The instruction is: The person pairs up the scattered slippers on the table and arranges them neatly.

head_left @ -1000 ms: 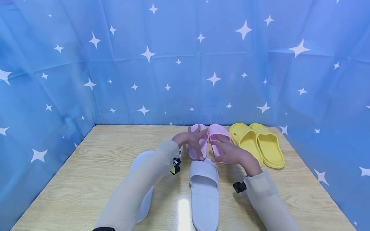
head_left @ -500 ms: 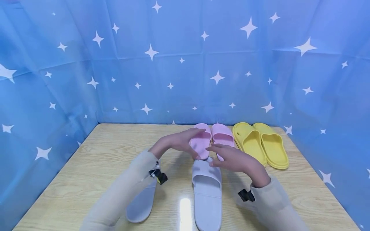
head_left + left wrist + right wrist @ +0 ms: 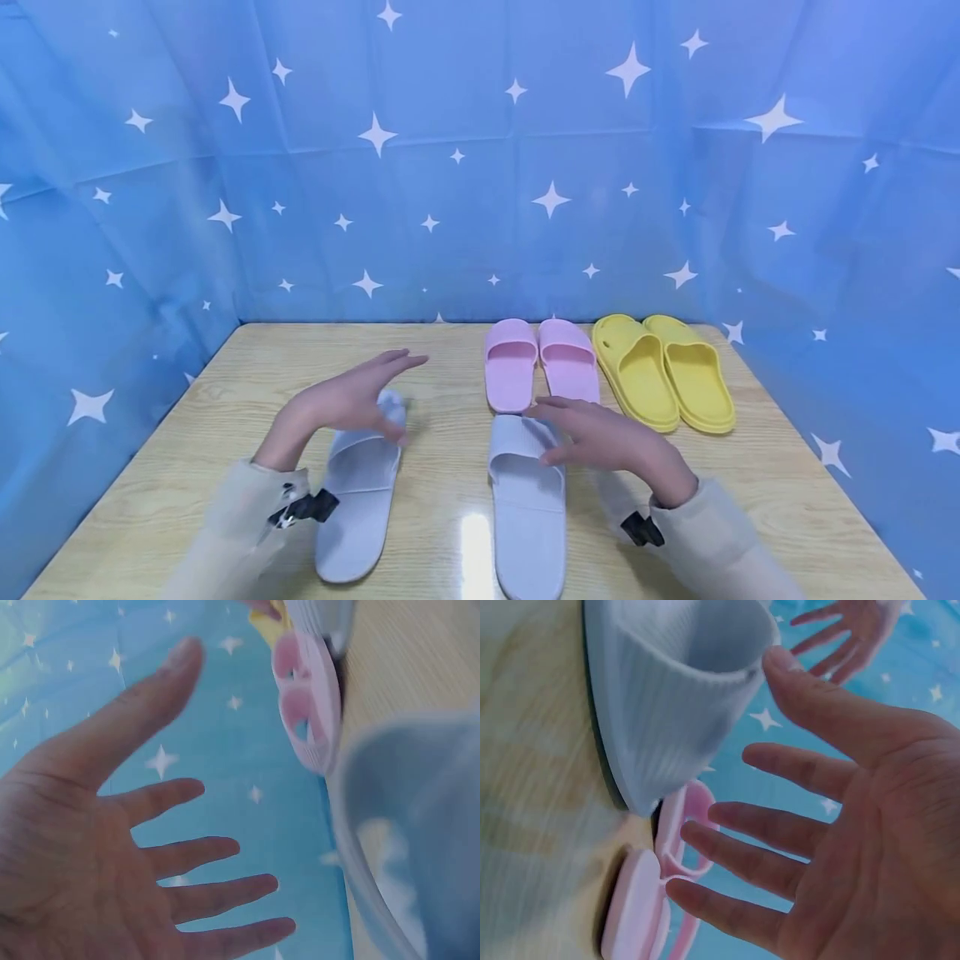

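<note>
Grey slippers' heels [image 3: 348,552]: head view only

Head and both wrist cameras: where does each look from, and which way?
Head: on the head, facing forward and down at the table, pink slippers and curtain; left hand, right hand and sleeves show.
Left wrist: on that wrist, facing past the left hand to a grey slipper and curtain; right hand barely shows.
Right wrist: on that wrist, facing past the right hand to another grey slipper; the left hand shows beyond.
Shared: both wrist views show the pink slippers and curtain.
</note>
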The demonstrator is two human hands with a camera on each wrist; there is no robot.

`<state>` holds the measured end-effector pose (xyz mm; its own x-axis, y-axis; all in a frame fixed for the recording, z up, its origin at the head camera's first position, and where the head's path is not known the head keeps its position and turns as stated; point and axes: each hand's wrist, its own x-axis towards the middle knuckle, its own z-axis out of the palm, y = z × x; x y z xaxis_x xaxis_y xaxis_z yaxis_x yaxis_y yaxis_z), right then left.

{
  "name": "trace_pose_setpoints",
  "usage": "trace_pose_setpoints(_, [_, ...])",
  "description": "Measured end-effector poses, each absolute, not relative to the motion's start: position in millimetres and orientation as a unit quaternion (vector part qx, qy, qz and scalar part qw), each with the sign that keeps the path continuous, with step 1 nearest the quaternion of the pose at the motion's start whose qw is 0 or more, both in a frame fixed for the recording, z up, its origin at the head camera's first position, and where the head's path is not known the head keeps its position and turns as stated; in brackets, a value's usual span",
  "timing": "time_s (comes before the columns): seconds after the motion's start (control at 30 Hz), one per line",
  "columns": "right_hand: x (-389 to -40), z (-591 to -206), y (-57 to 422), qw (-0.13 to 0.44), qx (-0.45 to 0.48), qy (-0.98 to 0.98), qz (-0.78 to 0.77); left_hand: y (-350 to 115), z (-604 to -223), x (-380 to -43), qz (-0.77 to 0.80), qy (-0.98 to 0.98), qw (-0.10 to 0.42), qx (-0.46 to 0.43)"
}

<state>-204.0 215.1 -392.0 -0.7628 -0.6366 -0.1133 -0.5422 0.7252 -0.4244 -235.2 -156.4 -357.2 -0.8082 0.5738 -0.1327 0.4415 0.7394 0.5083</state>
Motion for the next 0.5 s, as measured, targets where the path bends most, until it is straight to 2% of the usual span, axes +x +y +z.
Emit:
trace_pose_setpoints(0.23, [-203,-399,202,0.15,-0.324,0.915,-0.187,-179,-380,-226,0.225,0.927,0.185,0.236])
trace_pose_setpoints(0.5, [-204,-402,201,0.11,-0.347,0.919,-0.153,-172,-384,-228,0.193,0.929,0.209,0.236])
